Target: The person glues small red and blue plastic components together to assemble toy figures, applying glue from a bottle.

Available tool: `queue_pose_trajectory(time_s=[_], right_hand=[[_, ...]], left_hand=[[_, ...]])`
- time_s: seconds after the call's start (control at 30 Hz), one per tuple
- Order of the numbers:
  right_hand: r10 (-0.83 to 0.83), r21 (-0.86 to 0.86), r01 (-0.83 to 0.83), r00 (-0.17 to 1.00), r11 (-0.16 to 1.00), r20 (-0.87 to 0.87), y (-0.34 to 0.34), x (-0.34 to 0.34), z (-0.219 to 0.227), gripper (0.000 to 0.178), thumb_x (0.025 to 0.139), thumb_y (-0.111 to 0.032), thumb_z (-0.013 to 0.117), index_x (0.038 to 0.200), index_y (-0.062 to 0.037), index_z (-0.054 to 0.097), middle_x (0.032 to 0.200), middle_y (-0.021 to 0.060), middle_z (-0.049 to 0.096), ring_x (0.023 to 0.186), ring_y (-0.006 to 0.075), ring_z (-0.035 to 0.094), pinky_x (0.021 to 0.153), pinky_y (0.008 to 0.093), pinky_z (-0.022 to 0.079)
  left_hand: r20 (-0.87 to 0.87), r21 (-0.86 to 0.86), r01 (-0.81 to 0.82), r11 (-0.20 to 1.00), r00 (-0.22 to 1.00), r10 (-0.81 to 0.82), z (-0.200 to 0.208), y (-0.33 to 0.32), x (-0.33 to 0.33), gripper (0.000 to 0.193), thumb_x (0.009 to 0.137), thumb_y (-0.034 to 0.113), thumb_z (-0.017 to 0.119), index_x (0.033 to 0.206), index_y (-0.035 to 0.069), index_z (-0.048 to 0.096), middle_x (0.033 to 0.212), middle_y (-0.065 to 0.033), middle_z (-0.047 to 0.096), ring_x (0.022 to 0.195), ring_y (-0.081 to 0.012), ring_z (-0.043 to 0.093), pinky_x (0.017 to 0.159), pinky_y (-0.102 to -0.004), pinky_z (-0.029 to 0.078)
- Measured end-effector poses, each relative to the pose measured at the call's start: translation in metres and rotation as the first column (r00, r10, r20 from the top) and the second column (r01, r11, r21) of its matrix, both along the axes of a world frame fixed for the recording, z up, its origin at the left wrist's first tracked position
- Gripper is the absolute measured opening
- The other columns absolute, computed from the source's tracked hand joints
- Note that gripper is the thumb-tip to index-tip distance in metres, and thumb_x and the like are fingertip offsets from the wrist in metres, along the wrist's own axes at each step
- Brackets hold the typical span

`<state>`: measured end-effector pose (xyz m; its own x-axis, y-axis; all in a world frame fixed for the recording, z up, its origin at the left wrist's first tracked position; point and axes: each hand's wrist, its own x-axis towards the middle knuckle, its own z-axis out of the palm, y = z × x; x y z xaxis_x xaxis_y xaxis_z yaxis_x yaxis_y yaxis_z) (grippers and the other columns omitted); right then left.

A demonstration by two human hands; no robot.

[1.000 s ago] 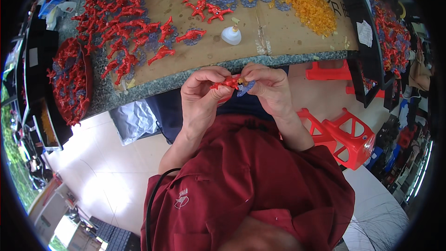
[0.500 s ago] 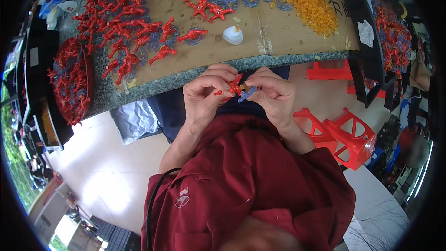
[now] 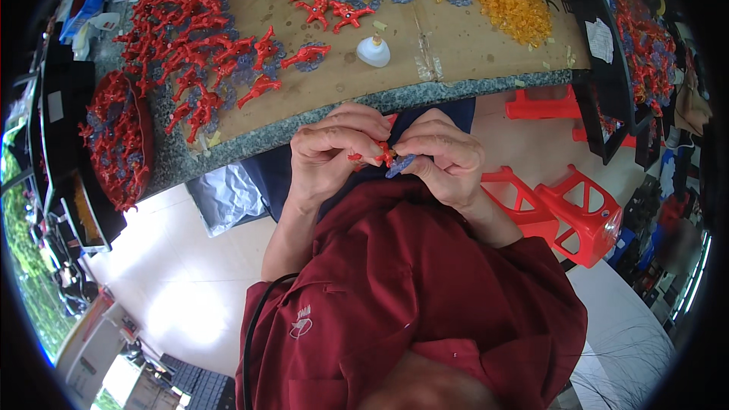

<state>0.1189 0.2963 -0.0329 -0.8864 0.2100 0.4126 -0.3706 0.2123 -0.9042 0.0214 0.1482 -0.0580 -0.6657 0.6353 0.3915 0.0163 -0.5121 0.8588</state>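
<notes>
Just off the near table edge, my left hand (image 3: 330, 153) pinches a small red plastic figure (image 3: 387, 156) between thumb and fingers. My right hand (image 3: 442, 158) is closed on a translucent blue plastic piece (image 3: 400, 166), which meets the red figure between both hands. Fingertips cover much of both parts, so I cannot tell how they join. On the cardboard beyond stands a white squeeze bottle (image 3: 373, 52) with a narrow tip. Loose red figures (image 3: 258, 89) lie to its left, several of them on blue pieces.
Orange translucent pieces (image 3: 501, 0) are heaped at the far right of the cardboard (image 3: 334, 68). A red tray (image 3: 144, 133) of mixed parts is at the left, and a black rack (image 3: 588, 23) at the right. Red stools (image 3: 581, 216) stand on the floor to the right.
My hands have drawn slightly closer together around the two pieces, and more of the blue piece is covered by my right fingers. The view has shifted a little.
</notes>
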Motion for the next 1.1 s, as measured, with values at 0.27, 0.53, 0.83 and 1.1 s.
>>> queue_pose_trajectory(time_s=[0.27,0.53,0.83,1.1], right_hand=[[0.076,-0.174,-0.083,0.996,0.981,-0.043,0.0,-0.002,-0.017,0.019,0.065,-0.004,0.071,0.084,-0.0014,0.065,0.081,0.008,0.065,0.076,0.0202,0.059,0.069,0.0301,0.044],[-0.017,-0.144,0.042,0.984,0.989,0.176,-0.005,-0.017,-0.011,0.024,0.07,-0.002,0.068,0.093,0.0001,0.063,0.087,0.0083,0.063,0.075,0.0168,0.057,0.07,0.0263,0.045],[-0.121,0.187,0.086,0.975,0.979,0.188,-0.037,-0.052,0.007,0.039,0.074,-0.005,0.066,0.111,-0.0048,0.054,0.117,0.0137,0.047,0.072,0.0197,0.059,0.063,0.0295,0.049],[-0.176,0.568,0.03,0.963,0.823,0.203,-0.06,-0.102,0.019,0.072,0.071,-0.017,0.071,0.129,-0.0053,0.03,0.124,0.0238,0.036,0.089,0.0366,0.058,0.071,0.0389,0.049]], left_hand=[[-0.132,-0.185,-0.074,0.98,0.99,0.05,0.015,-0.004,0.003,0.017,0.065,-0.01,0.063,0.076,0.002,0.064,0.085,-0.0099,0.064,0.085,-0.0237,0.059,0.078,-0.0352,0.048],[-0.265,-0.436,-0.346,0.831,0.931,0.249,0.042,-0.033,-0.001,0.02,0.065,-0.008,0.066,0.082,0.002,0.065,0.083,-0.009,0.063,0.08,-0.0194,0.059,0.07,-0.0297,0.048],[-0.839,-0.388,-0.917,0.097,0.395,0.376,0.035,-0.061,-0.026,0.025,0.066,0.001,0.07,0.088,0.005,0.056,0.081,-0.0093,0.059,0.071,-0.0222,0.057,0.063,-0.0309,0.045],[-0.952,-0.127,-0.978,-0.169,0.072,0.298,0.029,-0.072,-0.019,0.073,0.054,0.02,0.083,0.117,0.01,0.047,0.122,-0.0126,0.04,0.118,-0.0319,0.034,0.092,-0.0407,0.035]])
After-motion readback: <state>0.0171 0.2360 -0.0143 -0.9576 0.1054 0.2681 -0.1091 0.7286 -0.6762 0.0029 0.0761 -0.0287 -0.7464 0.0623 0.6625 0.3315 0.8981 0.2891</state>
